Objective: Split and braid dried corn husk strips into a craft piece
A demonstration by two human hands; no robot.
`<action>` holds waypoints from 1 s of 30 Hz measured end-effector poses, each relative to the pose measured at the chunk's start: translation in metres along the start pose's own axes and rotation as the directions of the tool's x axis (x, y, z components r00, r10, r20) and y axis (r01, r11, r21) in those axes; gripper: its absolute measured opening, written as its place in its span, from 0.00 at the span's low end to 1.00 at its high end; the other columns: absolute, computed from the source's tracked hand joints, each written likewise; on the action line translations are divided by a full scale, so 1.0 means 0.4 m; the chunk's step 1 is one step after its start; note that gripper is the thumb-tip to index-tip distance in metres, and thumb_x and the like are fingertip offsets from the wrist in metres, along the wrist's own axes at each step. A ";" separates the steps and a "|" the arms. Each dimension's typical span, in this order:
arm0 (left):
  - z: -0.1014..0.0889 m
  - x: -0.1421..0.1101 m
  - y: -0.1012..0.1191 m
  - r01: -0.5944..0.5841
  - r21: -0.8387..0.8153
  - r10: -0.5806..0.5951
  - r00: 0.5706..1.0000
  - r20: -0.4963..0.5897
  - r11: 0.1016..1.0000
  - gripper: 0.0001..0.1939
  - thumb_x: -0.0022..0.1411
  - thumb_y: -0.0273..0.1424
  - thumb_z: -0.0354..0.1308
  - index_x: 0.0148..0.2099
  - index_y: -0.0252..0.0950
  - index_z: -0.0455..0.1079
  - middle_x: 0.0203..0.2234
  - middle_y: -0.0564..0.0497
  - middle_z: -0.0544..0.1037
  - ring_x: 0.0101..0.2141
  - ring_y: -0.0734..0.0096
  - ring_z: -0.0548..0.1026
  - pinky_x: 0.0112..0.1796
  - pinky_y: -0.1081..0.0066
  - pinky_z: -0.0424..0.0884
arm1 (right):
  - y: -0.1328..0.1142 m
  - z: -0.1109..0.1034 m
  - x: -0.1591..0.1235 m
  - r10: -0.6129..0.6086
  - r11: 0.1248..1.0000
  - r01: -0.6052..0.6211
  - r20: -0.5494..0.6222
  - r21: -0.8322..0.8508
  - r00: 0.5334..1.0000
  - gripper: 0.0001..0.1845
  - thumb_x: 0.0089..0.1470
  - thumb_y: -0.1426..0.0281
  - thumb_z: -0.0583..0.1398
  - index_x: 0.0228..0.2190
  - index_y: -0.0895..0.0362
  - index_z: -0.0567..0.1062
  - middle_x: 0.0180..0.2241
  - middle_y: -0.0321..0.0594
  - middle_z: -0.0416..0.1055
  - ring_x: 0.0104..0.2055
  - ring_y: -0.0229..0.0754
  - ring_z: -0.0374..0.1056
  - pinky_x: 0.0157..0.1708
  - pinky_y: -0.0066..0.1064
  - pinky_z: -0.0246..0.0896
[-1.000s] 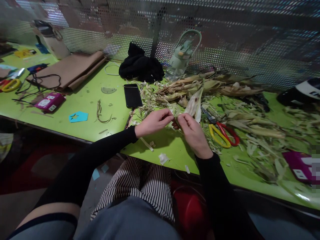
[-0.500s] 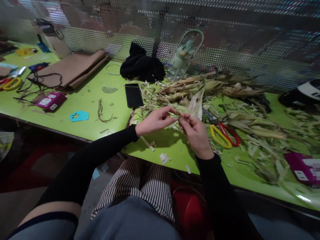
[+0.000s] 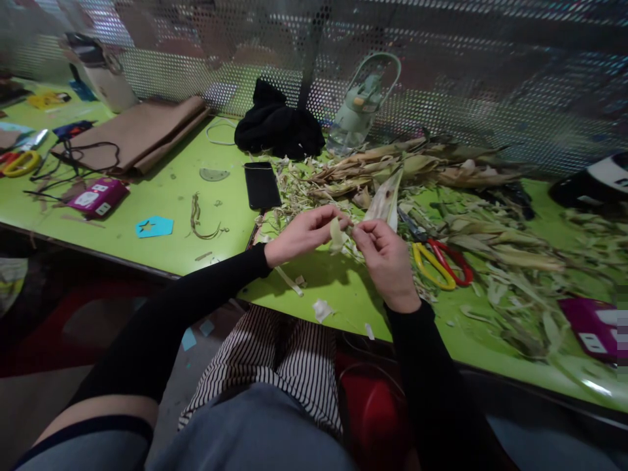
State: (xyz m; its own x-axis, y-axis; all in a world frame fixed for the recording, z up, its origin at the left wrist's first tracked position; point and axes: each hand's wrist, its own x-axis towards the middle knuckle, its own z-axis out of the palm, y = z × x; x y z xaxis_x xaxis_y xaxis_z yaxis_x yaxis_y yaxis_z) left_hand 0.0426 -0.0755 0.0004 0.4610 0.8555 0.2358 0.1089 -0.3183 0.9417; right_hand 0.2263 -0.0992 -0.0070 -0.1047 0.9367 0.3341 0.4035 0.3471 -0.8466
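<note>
Above the near edge of the green table, my left hand (image 3: 310,231) is closed in a pinch on a small pale piece of corn husk (image 3: 336,237) that hangs from its fingertips. Just to its right, my right hand (image 3: 387,261) has thumb and index finger pressed together; what lies between them is too small to make out. A wide upright corn husk (image 3: 386,199) rises behind the right hand. Scissors (image 3: 436,265) with one yellow and one red handle lie beside that hand. Dry corn husks (image 3: 417,163) are heaped farther back, with shreds around them.
At the left are a black phone (image 3: 261,185), a blue paper tag (image 3: 154,226), a purple power strip (image 3: 101,196) and a brown paper bag (image 3: 142,134). A green bottle (image 3: 357,111) and black cloth (image 3: 279,124) stand against the perforated metal screen (image 3: 196,59).
My fingertips, touching before, are now slightly apart. The pale husk piece has come into view, hanging at my left fingers.
</note>
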 end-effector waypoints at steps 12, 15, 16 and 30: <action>0.007 0.003 -0.001 0.032 0.014 -0.032 0.999 -0.026 0.999 0.13 0.71 0.37 0.52 0.35 0.35 0.64 0.28 0.54 0.66 0.30 0.75 0.63 0.35 0.72 0.63 | -0.001 0.006 -0.005 0.004 1.000 -0.004 -0.069 0.006 0.998 0.15 0.62 0.54 0.59 0.32 0.52 0.70 0.22 0.30 0.57 0.22 0.36 0.51 0.23 0.31 0.46; 0.012 0.002 -0.003 0.036 -0.001 -0.036 0.999 -0.030 0.999 0.14 0.71 0.39 0.52 0.34 0.36 0.63 0.27 0.54 0.64 0.29 0.75 0.62 0.34 0.72 0.62 | 0.001 0.004 -0.003 0.003 1.000 -0.001 -0.081 0.014 0.997 0.15 0.62 0.54 0.60 0.31 0.51 0.69 0.22 0.30 0.56 0.22 0.36 0.51 0.23 0.31 0.48; 0.013 0.002 -0.004 0.034 -0.010 -0.035 0.999 -0.030 0.999 0.15 0.71 0.39 0.52 0.34 0.36 0.62 0.27 0.55 0.64 0.29 0.76 0.61 0.33 0.72 0.62 | 0.001 0.005 -0.003 0.009 1.000 -0.008 -0.081 0.016 0.997 0.15 0.62 0.54 0.60 0.31 0.51 0.69 0.22 0.30 0.56 0.22 0.36 0.51 0.23 0.31 0.48; 0.009 -0.002 -0.001 0.086 -0.031 -0.087 0.996 -0.018 0.996 0.09 0.71 0.32 0.50 0.37 0.35 0.64 0.26 0.56 0.67 0.26 0.78 0.63 0.31 0.73 0.61 | 0.001 0.002 -0.005 0.054 0.999 -0.054 0.045 0.002 0.998 0.15 0.62 0.53 0.59 0.35 0.52 0.70 0.26 0.33 0.68 0.26 0.38 0.66 0.25 0.31 0.60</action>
State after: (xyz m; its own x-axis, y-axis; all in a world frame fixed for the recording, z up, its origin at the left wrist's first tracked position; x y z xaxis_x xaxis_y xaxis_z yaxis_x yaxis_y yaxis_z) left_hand 0.0452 -0.0775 -0.0012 0.4336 0.8872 0.1576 0.1210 -0.2307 0.9655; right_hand 0.2259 -0.1009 -0.0086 -0.1235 0.9552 0.2691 0.4067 0.2960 -0.8643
